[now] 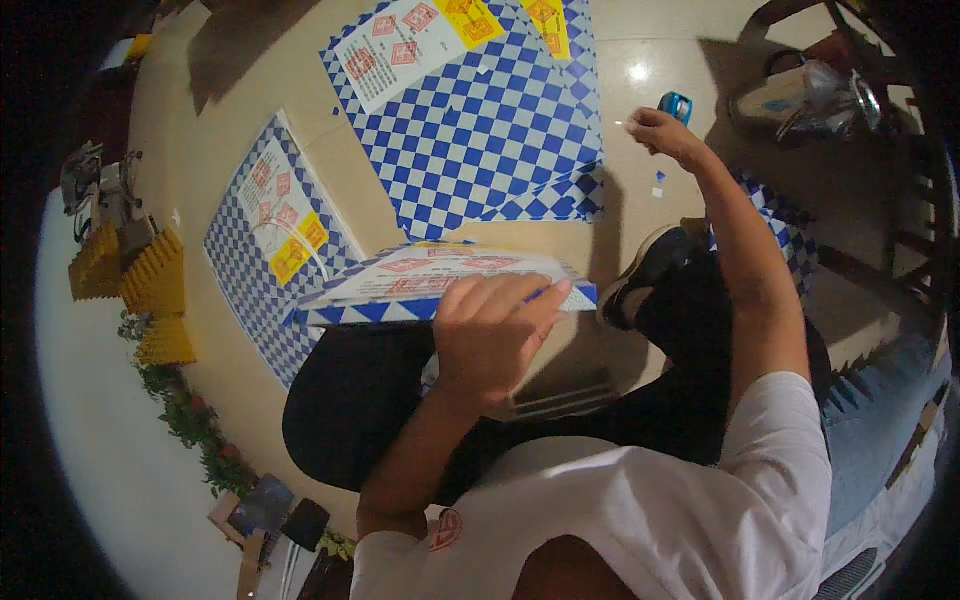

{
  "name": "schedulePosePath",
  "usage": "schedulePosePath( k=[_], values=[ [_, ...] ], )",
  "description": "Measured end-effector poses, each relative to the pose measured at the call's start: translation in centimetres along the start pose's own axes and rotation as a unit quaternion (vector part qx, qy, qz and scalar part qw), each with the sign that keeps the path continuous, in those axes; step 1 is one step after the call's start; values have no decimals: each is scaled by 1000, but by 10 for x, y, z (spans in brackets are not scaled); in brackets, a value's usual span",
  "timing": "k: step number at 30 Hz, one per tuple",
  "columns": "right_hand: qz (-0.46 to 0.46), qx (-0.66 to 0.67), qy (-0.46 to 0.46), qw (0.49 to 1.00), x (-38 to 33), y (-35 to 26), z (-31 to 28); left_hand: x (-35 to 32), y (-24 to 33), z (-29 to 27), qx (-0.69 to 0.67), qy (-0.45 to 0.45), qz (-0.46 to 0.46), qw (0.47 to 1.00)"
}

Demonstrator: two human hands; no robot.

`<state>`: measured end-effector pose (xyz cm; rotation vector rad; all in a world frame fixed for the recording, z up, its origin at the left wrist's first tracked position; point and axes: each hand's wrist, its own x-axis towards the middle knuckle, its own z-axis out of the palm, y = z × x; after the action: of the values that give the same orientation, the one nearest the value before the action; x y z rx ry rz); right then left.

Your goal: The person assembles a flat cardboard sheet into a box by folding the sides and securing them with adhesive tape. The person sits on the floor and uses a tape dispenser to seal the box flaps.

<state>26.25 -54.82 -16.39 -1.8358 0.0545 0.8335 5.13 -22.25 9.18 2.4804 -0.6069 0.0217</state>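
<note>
Left hand (492, 335) lies fingers-curled over a checkered carton (440, 280) resting on the lap, gripping its top edge. Right hand (660, 130) reaches out over the floor (660, 60), fingers closed beside a blue tape dispenser (676, 104). Flat cartons (470, 110) lie on the floor.

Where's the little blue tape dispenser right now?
In the head view, the blue tape dispenser sits on the floor at upper right, just beyond the outstretched right hand, right of the flat checkered sheet.
</note>
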Motion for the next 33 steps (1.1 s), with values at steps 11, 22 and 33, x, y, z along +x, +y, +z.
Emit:
schedulePosePath(
  k=[11, 22, 33],
  values=[
    [-196, -14, -234, 952, -205, -202, 79, -5, 0, 4, -51, 123, 37, 990],
    [-160, -81, -195, 964, -222, -195, 96, -10, -4, 9, -58, 143, 35, 987],
    [-166, -212, -139, 953, -231, -215, 101, -12, -2, 9, -55, 130, 33, 989]
  ],
)
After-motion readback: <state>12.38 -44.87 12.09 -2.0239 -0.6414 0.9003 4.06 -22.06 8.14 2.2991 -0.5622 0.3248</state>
